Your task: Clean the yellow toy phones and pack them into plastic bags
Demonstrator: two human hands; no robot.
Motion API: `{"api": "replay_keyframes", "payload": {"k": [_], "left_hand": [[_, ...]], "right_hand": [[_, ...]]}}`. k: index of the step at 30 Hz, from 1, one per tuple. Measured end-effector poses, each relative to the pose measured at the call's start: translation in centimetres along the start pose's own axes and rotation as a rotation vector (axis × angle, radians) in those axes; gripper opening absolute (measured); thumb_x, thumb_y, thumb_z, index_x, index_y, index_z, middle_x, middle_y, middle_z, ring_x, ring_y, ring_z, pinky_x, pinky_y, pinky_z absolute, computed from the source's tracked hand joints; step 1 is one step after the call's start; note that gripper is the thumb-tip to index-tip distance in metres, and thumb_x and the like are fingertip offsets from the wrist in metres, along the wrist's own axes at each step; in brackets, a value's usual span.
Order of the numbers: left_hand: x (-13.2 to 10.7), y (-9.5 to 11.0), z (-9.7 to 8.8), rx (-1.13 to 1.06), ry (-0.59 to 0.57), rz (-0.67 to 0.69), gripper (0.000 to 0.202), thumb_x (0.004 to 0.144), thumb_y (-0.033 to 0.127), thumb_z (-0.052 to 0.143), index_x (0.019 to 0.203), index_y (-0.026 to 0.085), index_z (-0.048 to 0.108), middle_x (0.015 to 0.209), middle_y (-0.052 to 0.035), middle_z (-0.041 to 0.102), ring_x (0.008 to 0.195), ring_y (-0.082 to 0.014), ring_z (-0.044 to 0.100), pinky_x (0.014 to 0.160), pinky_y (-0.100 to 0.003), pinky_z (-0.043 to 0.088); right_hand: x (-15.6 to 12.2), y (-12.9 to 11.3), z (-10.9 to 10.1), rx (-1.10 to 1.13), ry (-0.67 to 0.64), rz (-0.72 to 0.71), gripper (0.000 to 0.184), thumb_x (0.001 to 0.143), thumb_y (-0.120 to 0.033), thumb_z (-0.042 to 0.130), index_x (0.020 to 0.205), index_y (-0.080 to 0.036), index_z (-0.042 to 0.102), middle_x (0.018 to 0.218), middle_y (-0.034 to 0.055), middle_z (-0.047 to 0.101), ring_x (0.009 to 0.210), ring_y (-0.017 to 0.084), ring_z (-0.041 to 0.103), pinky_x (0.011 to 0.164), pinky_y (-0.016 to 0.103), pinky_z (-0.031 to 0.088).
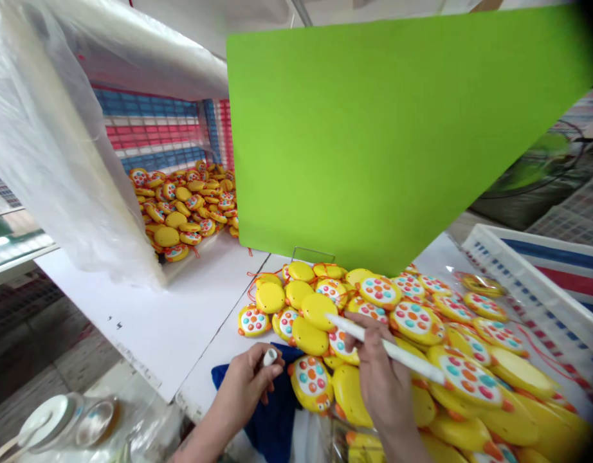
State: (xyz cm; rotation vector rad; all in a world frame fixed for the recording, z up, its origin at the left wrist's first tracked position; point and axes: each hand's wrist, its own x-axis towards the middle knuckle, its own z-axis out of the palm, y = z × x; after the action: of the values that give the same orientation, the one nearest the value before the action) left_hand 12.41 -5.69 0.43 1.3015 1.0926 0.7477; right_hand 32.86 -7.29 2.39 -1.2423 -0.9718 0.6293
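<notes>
My right hand [381, 379] is closed round a long white marker pen [388, 349], its tip pointing up-left over a heap of yellow toy phones [422, 334] with coloured buttons. My left hand [246, 386] pinches the pen's small white cap [270, 357] above a blue cloth [277, 411]. One toy phone [310, 382] lies between the two hands on the white table [181, 321].
A green board [383, 141] stands upright behind the heap. A second pile of the toy phones [185, 206] lies at the back left beside a hanging clear plastic sheet [50, 141]. A white crate [542, 283] is on the right. Metal bowls [74, 421] sit at the lower left.
</notes>
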Motion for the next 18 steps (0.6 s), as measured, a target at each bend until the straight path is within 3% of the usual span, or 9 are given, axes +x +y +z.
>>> {"api": "replay_keyframes", "payload": {"k": [2,5,8,11,15,18], "left_hand": [[0.2,0.5,-0.2,0.040,0.003,0.014,0.028,0.079,0.035,0.060,0.099,0.016,0.065,0.086,-0.0051,0.065,0.053,-0.0122,0.052,0.045,-0.022,0.043],[0.1,0.8,-0.2,0.076,0.008,0.032,0.033,0.079,0.035,0.060,0.106,0.017,0.067,0.079,-0.0046,0.066,0.050,-0.0122,0.050,0.047,-0.022,0.042],[-0.2,1.0,-0.1,0.107,-0.003,0.056,0.033,0.080,0.034,0.061,0.107,0.017,0.068,0.068,-0.0022,0.063,0.049,-0.0123,0.049,0.047,-0.021,0.040],[-0.7,1.5,-0.3,0.180,-0.053,0.129,0.030,0.082,0.032,0.060,0.108,0.019,0.068,0.071,-0.0020,0.064,0.054,-0.0129,0.051,0.053,-0.021,0.042],[-1.1,2.0,-0.2,0.397,-0.115,0.232,0.026,0.088,0.029,0.052,0.108,0.022,0.066,0.080,-0.0035,0.066,0.068,-0.0173,0.058,0.068,-0.024,0.045],[-0.9,1.4,0.3,0.675,-0.083,0.297,0.028,0.091,0.022,0.041,0.110,0.019,0.063,0.089,-0.0079,0.067,0.078,-0.0218,0.062,0.073,-0.029,0.046]], "right_hand": [[-1.4,0.2,1.1,0.084,-0.084,0.053,0.028,0.087,-0.050,0.049,0.085,-0.023,0.056,0.060,-0.0031,0.053,0.054,0.015,0.051,0.052,0.026,0.043],[-2.8,-0.5,2.4,0.073,-0.179,0.133,0.029,0.089,-0.048,0.047,0.075,-0.022,0.051,0.056,-0.0045,0.046,0.051,0.013,0.045,0.049,0.024,0.038],[-3.3,-1.5,3.2,0.037,-0.245,0.162,0.032,0.088,-0.050,0.048,0.072,-0.022,0.050,0.055,-0.0045,0.044,0.051,0.013,0.043,0.047,0.023,0.036],[-3.6,-2.0,3.7,0.012,-0.266,0.176,0.032,0.086,-0.052,0.050,0.072,-0.023,0.051,0.056,-0.0048,0.043,0.051,0.013,0.043,0.049,0.025,0.038],[-4.2,-0.7,4.4,0.016,-0.269,0.185,0.032,0.084,-0.052,0.051,0.070,-0.023,0.050,0.054,-0.0055,0.041,0.049,0.013,0.040,0.047,0.024,0.035],[-4.7,1.1,5.3,0.058,-0.242,0.177,0.032,0.088,-0.049,0.048,0.070,-0.023,0.048,0.050,-0.0078,0.035,0.045,0.011,0.036,0.043,0.022,0.033]]}}
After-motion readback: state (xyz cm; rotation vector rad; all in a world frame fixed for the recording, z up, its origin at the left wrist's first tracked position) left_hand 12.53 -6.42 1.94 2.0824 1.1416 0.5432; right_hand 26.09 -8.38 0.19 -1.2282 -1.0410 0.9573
